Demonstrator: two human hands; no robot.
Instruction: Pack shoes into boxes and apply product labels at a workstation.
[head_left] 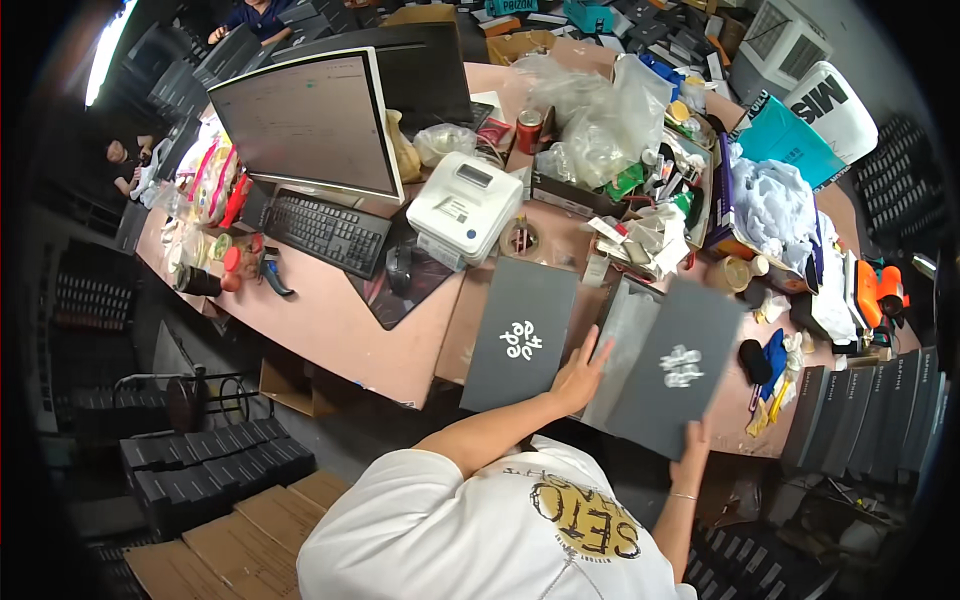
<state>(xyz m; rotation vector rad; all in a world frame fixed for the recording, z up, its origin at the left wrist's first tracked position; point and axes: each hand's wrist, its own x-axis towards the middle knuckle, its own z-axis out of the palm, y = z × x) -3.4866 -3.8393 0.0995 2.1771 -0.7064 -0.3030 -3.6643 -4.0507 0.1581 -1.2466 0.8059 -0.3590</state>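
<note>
My right hand (692, 442) grips the near edge of a dark grey shoebox lid (668, 345), which is tilted and a little blurred. The lid covers the right part of an open shoebox (622, 335), where pale tissue paper (610, 385) shows inside. At that box's left side lies my left hand (580, 378), fingers stretched out along the edge and touching it. Just left of this hand rests a second dark grey shoebox (518, 330), lid on, with a white printed mark.
A label printer (465, 210), keyboard (325, 230) and monitor (310, 120) stand left of the boxes. Behind are plastic bags (605, 120) and a tape roll (520, 237). An orange tape dispenser (880, 290) and upright shoeboxes (860, 415) are at right. Two people sit far left.
</note>
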